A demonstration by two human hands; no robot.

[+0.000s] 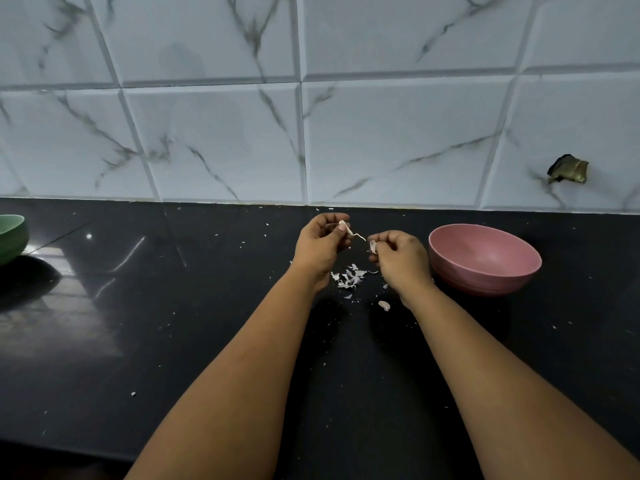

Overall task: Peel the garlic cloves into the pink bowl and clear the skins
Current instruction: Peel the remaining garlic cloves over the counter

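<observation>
Head | left grip [323,242] pinches skin strip [355,233] | right grip [398,256] pinches garlic clove [373,246]

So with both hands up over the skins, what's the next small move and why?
Probably let go of the torn skin strip over the skin pile. The left hand pinches the strip, the right hand holds the garlic clove, and the pink bowl beside it looks empty.

No readable text, label or number appears anywhere.
</observation>
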